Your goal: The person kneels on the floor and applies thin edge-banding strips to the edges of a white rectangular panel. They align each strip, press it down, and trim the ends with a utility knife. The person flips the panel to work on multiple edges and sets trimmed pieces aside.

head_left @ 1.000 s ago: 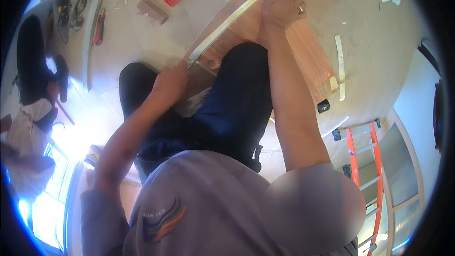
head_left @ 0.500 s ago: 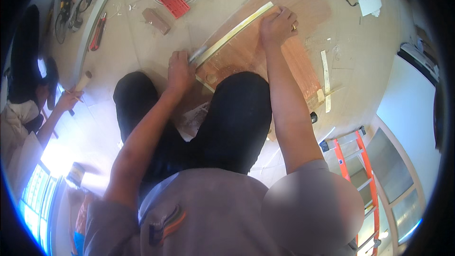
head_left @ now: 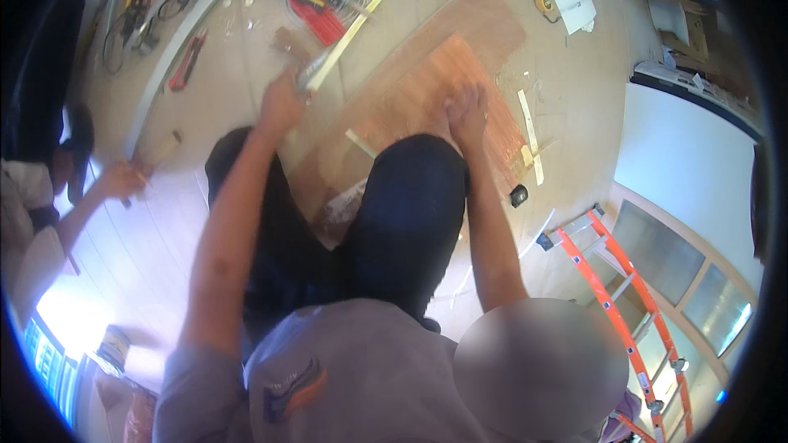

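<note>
My left hand [head_left: 281, 104] is closed around the lower end of a narrow pale-yellow strip [head_left: 353, 37], which slants up and away to the right. A greyish piece shows beside the strip at my fingers, too blurred to name. My right hand [head_left: 468, 121] rests on a reddish-brown wood panel [head_left: 450, 66] with its fingers stretched out, somewhat blurred, and nothing seen in them. This panel lies on a larger brown sheet [head_left: 488, 16] on the floor. A short pale strip [head_left: 361, 143] lies near my knees.
Cutters, a red plastic piece [head_left: 324, 26] and cable lie far ahead. A red utility knife [head_left: 188, 63] and long grey strip [head_left: 156, 82] are at left, near another person's hand [head_left: 121, 181]. Tape measure [head_left: 544, 5], papers [head_left: 573, 5] and orange ladder [head_left: 611, 312] are at right.
The pale-yellow strip has come off the panel's edge and moved left with my left hand. My right hand has left the far edge and moved nearer me on the panel.
</note>
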Available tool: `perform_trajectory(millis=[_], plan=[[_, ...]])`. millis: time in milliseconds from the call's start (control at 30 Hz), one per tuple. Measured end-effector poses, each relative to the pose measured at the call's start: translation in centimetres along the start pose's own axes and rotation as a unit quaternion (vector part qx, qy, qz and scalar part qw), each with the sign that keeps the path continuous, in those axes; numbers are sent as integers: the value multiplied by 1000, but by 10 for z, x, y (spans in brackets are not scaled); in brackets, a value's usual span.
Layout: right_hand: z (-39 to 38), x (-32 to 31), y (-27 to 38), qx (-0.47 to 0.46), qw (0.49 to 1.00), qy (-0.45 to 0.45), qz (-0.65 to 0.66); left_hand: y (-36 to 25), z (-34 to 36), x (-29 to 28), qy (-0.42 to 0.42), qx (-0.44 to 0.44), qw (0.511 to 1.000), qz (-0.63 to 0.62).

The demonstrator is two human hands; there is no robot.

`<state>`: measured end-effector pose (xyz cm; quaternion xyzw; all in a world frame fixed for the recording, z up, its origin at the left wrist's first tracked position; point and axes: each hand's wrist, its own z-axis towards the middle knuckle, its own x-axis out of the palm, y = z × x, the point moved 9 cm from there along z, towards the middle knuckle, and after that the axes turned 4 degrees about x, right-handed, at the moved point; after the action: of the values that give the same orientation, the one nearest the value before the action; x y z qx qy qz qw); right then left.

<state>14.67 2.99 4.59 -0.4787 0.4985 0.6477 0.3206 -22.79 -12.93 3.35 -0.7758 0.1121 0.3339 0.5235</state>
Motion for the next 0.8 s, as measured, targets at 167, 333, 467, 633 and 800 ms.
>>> perform_trajectory(millis=[167,333,467,633,800], plan=[[-190,-1,-89,302,924,70,224,4,-9,-41,-8,-29,996,84],[-308,-33,-197,490,871,-37,20,5,-44,7,132,-33,991,-6],[-358,-18,-233,574,777,-48,254,-28,-92,62,281,-139,942,-118],[-361,-16,-258,602,754,-138,224,-44,-120,115,327,-165,924,-112],[-354,2,-250,593,639,21,490,-3,-134,122,280,-278,892,-221]])
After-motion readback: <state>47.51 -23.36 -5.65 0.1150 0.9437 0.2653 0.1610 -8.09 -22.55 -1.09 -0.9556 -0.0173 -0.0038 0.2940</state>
